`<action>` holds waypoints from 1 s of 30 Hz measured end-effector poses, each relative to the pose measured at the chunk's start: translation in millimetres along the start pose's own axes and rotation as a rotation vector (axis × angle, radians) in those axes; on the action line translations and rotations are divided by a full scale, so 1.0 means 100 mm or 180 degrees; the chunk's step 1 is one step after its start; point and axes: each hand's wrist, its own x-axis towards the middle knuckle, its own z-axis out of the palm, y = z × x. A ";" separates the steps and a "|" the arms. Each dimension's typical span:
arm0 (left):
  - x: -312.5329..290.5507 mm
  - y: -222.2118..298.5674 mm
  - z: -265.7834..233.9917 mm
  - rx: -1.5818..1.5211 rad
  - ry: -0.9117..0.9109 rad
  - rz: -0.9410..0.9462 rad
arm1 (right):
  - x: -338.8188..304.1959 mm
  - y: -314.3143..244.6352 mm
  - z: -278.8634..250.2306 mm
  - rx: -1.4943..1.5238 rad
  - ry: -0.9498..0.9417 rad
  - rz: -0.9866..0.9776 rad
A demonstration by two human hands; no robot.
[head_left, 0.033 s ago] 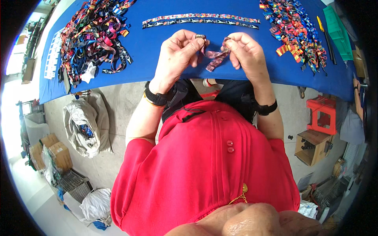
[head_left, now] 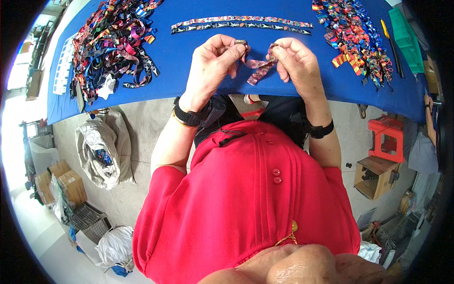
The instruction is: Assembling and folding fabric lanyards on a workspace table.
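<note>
My left hand [head_left: 212, 64] and my right hand [head_left: 296, 62] are raised over the blue table [head_left: 198, 85], pinching the two ends of a short patterned ribbon strap [head_left: 257, 66]. A small metal ring [head_left: 240, 42] sits at the left fingertips on the strap. Two long patterned straps [head_left: 241, 24] lie flat side by side just beyond my hands. A big tangled pile of colourful straps [head_left: 111, 45] lies at the left, and a pile of folded straps [head_left: 354, 35] at the right.
A green tool [head_left: 405, 40] and a yellow pencil [head_left: 385, 29] lie at the table's right edge. On the floor stand a grey sack [head_left: 101, 151], cardboard boxes [head_left: 66, 182], a red stool [head_left: 388, 137] and an open box [head_left: 376, 177].
Nothing has visibly changed; both hands hold the strap as before.
</note>
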 end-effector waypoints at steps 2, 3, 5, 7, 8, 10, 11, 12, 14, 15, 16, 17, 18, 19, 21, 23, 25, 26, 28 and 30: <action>0.01 0.04 -0.02 0.0317 0.0055 -0.0097 | 0.03 -0.02 0.00 0.0019 0.0017 -0.0124; 0.04 0.00 0.00 0.0132 0.0130 0.0140 | 0.04 -0.03 0.02 -0.0014 0.0059 -0.0101; 0.07 -0.07 -0.01 -0.0056 0.0215 0.0382 | 0.06 -0.02 0.03 -0.0005 0.0058 -0.0066; 0.07 -0.10 -0.03 -0.0423 0.0117 0.0494 | 0.06 0.02 0.05 0.0007 0.0059 -0.0028; 0.06 -0.10 -0.03 -0.0424 0.0122 0.0494 | 0.06 0.04 0.07 -0.0007 0.0075 0.0013; 0.02 -0.08 -0.05 -0.0855 -0.0194 0.0163 | 0.06 0.08 0.08 -0.0021 0.0083 0.0052; 0.02 -0.09 -0.05 -0.0855 -0.0187 0.0167 | 0.05 0.11 0.09 -0.0090 0.0044 0.0117; 0.02 -0.11 -0.05 -0.0844 -0.0314 0.0208 | 0.05 0.12 0.10 -0.0159 0.0006 0.0181; 0.00 -0.15 -0.05 -0.0834 -0.0434 0.0253 | 0.04 0.11 0.13 -0.0180 -0.0006 0.0193; -0.02 -0.17 -0.04 -0.0797 -0.0440 0.0106 | 0.03 0.10 0.14 -0.0183 -0.0027 0.0110; -0.04 -0.17 -0.03 -0.0760 -0.0441 -0.0041 | 0.01 0.09 0.15 -0.0186 -0.0052 0.0027; -0.04 -0.17 -0.01 -0.0696 -0.0418 -0.0117 | 0.00 0.08 0.15 -0.0188 -0.0062 0.0026; -0.05 -0.18 -0.01 -0.0697 -0.0409 -0.0113 | -0.01 0.07 0.15 -0.0225 -0.0067 -0.0025; -0.06 -0.18 0.00 -0.0664 -0.0381 -0.0227 | -0.02 0.06 0.16 -0.0261 -0.0074 -0.0076; -0.07 -0.18 0.00 -0.0632 -0.0342 -0.0340 | -0.06 0.01 0.18 -0.0328 -0.0114 -0.0136; -0.08 -0.17 0.01 -0.0533 -0.0425 -0.0389 | -0.06 -0.03 0.19 -0.0397 -0.0138 -0.0190; -0.06 -0.17 0.03 -0.0469 -0.0445 -0.0407 | -0.06 -0.05 0.20 -0.0452 -0.0223 -0.0223; -0.06 -0.16 0.04 -0.0403 -0.0468 -0.0421 | -0.06 -0.06 0.21 -0.0449 -0.0223 -0.0217; -0.05 -0.16 0.06 -0.0384 -0.0442 -0.0438 | -0.03 -0.06 0.21 -0.0577 -0.0297 -0.0177; -0.04 -0.17 0.06 -0.0365 -0.0418 -0.0451 | -0.01 -0.06 0.20 -0.0597 -0.0296 -0.0196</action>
